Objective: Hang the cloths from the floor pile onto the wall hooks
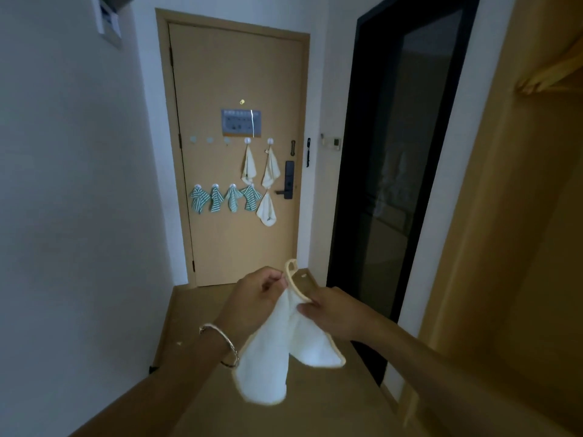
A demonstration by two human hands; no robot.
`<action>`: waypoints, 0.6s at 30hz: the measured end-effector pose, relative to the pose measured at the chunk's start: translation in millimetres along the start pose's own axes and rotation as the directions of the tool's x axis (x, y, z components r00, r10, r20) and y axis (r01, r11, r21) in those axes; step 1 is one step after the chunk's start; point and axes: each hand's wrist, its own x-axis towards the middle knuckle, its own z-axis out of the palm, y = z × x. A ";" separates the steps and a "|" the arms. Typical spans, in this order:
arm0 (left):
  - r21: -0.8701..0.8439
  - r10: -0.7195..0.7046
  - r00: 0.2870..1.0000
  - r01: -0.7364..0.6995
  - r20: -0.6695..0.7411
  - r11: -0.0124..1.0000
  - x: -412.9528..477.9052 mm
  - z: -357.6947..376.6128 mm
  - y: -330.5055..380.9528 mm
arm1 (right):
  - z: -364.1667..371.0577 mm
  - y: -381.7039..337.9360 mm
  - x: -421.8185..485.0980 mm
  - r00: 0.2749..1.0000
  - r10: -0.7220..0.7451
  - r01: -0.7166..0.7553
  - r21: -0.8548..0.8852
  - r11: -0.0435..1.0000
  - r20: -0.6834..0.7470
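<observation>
Hallway is pretty narrow from where I'm sitting, so here's the layout. A white wall [63, 200] runs along the outer side of the left hand [262, 294]. On the outer side of the right hand [334, 310] there's a black-framed glass door [394, 152], then a wooden panel [520, 247] nearer to me. Between those edges a strip of wooden floor [189, 310] runs straight ahead of both hands to the tan door [236, 74], which is well apart from them. So there's free room forward, not much sideways.

Both hands are raised in front of me, near each other, and both hold the same white cloth [284, 351] with beige trim. The left hand pinches the top of it just beside the hanging loop [291, 269]. The right hand has its fingers curled round the trimmed edge just below that loop. The loop sticks up between the two hands, and the rest of the cloth droops below them in two lobes. There's a silver bangle [225, 345] on the left wrist.

Far ahead and above the hands, the door has three bare hooks [210, 140] in its upper row, off toward the left-hand side. Next to those, more in line with the hands, are hung white cloths [249, 167], two up top and one lower. Four green striped cloths [216, 200] fill the lower row.
</observation>
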 end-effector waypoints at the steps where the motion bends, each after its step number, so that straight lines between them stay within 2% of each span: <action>1: -0.010 0.007 1.000 -0.007 0.012 1.000 17.4 -6.0 -8.9 | -4.1 -2.0 19.3 0.999 -0.013 0.014 0.023 1.000 -0.045; 5: -0.021 -0.013 0.996 0.015 0.084 1.000 61.6 -15.8 -45.9 | -11.3 -1.5 82.6 0.997 -0.019 0.022 0.041 0.999 -0.073; 7: -0.071 -0.076 0.979 0.091 0.187 0.993 78.5 -17.3 -66.1 | -12.3 2.9 112.7 0.996 0.012 -0.008 0.048 0.999 -0.090; 9: -0.081 -0.139 0.965 0.160 0.222 0.984 99.3 -18.9 -89.2 | -13.2 7.8 142.7 0.993 0.035 -0.030 0.042 0.999 -0.109; 12: 0.074 -0.161 0.981 0.154 0.112 0.985 134.8 -20.9 -106.7 | -12.3 18.4 184.5 0.993 0.015 -0.015 0.001 1.000 -0.113; 14: 0.158 -0.128 0.991 0.120 0.045 0.980 159.9 -19.4 -113.6 | -11.8 26.8 214.7 0.996 -0.001 0.001 0.002 1.000 -0.093; 18: 0.391 -0.092 0.993 0.114 -0.076 0.913 232.3 -14.4 -145.4 | -16.2 42.7 283.8 0.998 -0.037 0.038 0.009 0.999 -0.048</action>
